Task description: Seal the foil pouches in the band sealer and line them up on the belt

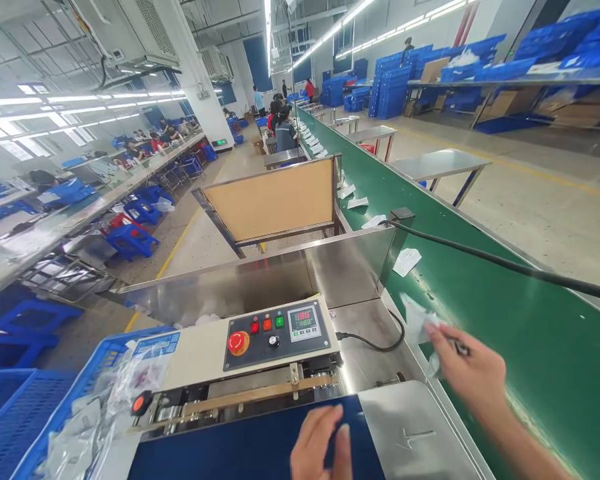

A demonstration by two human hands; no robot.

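Note:
My right hand (473, 367) is over the near edge of the green conveyor belt (545, 327), fingers closed on a small whitish plastic packet (418, 319) that is blurred. A small dark object (459, 347) shows at the same hand; its kind cannot be made out. Above the dark blue belt (240, 447) of a sealing machine (195, 360), my left hand (320, 443) holds nothing, thumb and fingers apart. The machine's control panel (277, 332) has a red stop knob, lit buttons and a display. Another white packet (407, 262) lies farther up the conveyor.
A blue basket (35, 443) of clear packets stands at the machine's left end. Behind the machine rise a steel guard (260, 277) and a tan board (275, 200). A black cable (500, 257) crosses above the conveyor. Several people sit or stand farther back.

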